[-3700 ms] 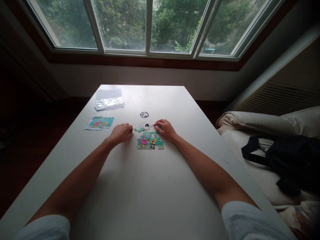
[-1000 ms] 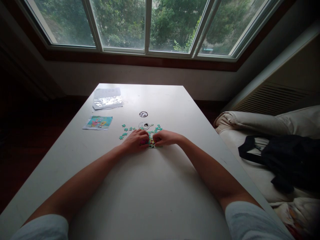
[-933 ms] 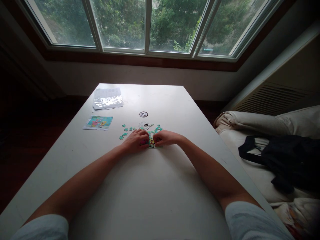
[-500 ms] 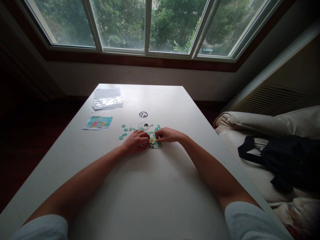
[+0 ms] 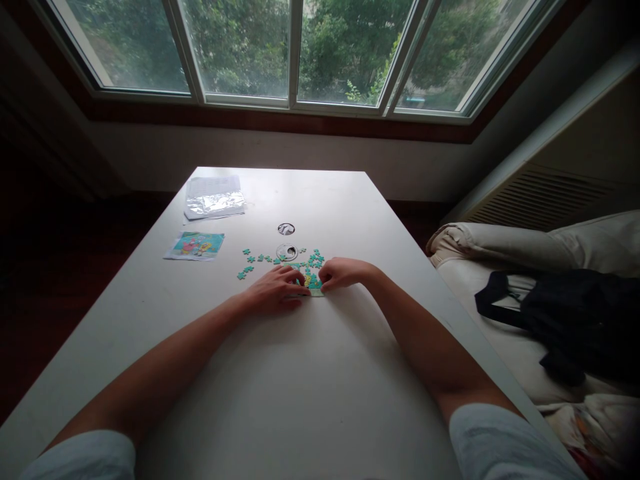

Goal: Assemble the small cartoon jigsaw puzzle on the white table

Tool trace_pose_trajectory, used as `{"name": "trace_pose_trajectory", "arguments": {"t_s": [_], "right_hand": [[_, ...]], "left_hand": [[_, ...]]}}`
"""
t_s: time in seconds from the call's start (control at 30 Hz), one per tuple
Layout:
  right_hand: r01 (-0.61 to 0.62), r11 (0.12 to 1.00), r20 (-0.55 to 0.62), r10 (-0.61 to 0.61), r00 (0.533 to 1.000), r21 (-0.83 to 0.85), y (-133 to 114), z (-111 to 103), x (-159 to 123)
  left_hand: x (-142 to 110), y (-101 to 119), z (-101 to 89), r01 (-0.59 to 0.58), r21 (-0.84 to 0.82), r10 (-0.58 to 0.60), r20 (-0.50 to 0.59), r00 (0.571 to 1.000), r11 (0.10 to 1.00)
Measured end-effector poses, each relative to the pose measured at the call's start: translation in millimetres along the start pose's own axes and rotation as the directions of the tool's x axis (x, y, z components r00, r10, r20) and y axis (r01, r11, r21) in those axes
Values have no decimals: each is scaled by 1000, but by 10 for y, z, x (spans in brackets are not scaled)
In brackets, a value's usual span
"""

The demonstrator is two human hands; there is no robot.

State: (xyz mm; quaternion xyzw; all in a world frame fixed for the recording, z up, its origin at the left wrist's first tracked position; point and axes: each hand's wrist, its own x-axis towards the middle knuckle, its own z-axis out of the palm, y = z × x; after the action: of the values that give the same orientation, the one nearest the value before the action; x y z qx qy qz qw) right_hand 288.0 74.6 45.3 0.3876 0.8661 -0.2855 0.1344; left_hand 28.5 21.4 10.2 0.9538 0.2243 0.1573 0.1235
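Note:
A small, partly assembled jigsaw puzzle in green, teal and yellow lies on the white table between my hands. My left hand rests over its left part with the fingers apart, covering much of the picture. At the right edge of the puzzle, my right hand has its fingers curled and pressed together; whatever is between the fingertips is hidden. Loose teal puzzle pieces lie just beyond my right hand, and several more pieces are scattered beyond my left hand.
Two round, shiny discs are behind the puzzle. A colourful picture sheet lies at the left, with papers and a clear plastic bag farther back. Right of the table, a dark bag sits on a pale sofa.
My right hand has shifted slightly right to the puzzle's edge, uncovering more teal pieces. My left hand's fingers have spread and reach farther right over the puzzle.

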Motion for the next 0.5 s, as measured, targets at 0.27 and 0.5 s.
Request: {"name": "trace_pose_trajectory", "arguments": {"t_s": [0.27, 0.5], "right_hand": [[1, 1000, -52, -1, 999, 7, 19, 22, 28], [-27, 999, -45, 28, 999, 25, -9, 6, 6]], "left_hand": [[7, -24, -1, -11, -23, 11, -24, 1000, 1000], [2, -46, 18, 16, -106, -23, -69, 997, 994]]}}
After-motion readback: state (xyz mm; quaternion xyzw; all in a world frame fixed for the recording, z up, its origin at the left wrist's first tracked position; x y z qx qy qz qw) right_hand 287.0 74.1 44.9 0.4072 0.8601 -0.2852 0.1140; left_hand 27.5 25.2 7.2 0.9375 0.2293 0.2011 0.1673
